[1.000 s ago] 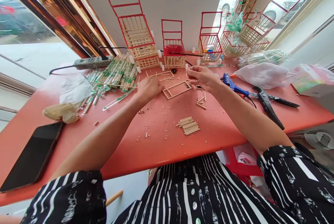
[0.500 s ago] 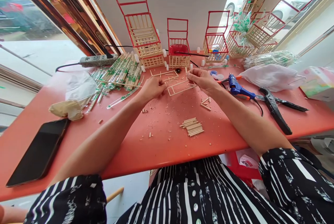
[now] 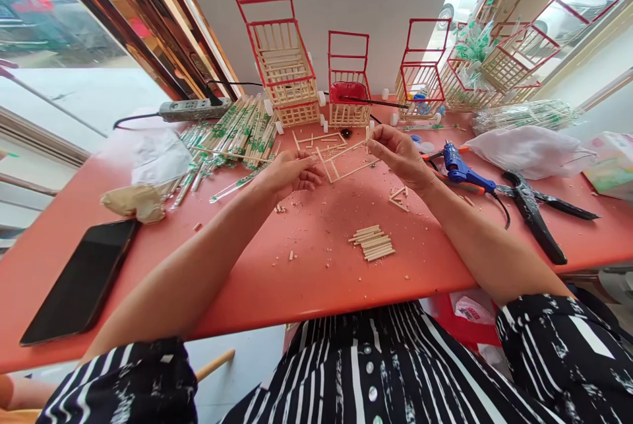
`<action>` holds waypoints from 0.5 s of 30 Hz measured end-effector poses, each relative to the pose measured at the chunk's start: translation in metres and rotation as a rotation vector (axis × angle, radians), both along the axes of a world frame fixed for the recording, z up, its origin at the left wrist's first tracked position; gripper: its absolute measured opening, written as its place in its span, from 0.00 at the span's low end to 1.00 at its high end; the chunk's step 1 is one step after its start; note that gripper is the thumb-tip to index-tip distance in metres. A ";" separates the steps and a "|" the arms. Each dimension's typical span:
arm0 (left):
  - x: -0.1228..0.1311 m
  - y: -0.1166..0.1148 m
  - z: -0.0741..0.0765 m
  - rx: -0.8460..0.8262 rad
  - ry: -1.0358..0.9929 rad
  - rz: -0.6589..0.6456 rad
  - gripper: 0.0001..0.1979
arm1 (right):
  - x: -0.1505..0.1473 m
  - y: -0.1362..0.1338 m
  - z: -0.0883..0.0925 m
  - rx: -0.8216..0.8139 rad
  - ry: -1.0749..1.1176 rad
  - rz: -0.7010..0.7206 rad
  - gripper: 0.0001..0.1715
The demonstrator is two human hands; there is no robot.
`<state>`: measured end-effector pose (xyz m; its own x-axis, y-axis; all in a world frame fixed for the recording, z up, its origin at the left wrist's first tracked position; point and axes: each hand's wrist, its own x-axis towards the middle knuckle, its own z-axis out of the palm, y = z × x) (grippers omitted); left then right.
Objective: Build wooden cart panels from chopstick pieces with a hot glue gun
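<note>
My right hand (image 3: 398, 152) pinches a short wooden stick (image 3: 367, 136), held upright at the right end of a small rectangular stick frame (image 3: 353, 171). At that frame's left corner is my left hand (image 3: 295, 173), its fingers apart and slightly curled; whether a fingertip touches the wood I cannot tell. Behind lies another stick frame (image 3: 319, 140), partly overlapped in view. A few loose short sticks (image 3: 398, 200) rest below my right hand. Nearer the table's front edge is a pile of cut sticks (image 3: 372, 243).
Behind stand small stick carts (image 3: 284, 58) with red edges and white wheels. At right lie a blue glue gun (image 3: 465, 170) and black-handled pliers (image 3: 539, 219). Wrapped chopsticks (image 3: 242, 130), a power strip (image 3: 192, 109) and a phone (image 3: 82, 282) are at left on the red table (image 3: 277, 285).
My left hand has loosened, its fingers spreading at the frame's left corner. My right hand still pinches the short stick at the other end. The whole view has shifted slightly.
</note>
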<state>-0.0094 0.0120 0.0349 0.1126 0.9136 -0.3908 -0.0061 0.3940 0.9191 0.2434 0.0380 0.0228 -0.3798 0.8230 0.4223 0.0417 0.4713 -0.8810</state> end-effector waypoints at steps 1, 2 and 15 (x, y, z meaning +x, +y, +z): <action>0.000 0.000 0.001 -0.003 -0.002 0.003 0.09 | 0.000 -0.001 0.001 0.007 0.005 0.003 0.31; 0.000 -0.001 0.001 0.000 -0.005 0.004 0.09 | 0.000 -0.002 0.003 0.014 0.007 0.005 0.32; 0.004 -0.001 -0.005 0.082 -0.202 0.074 0.09 | 0.005 -0.009 0.020 0.072 0.058 -0.012 0.29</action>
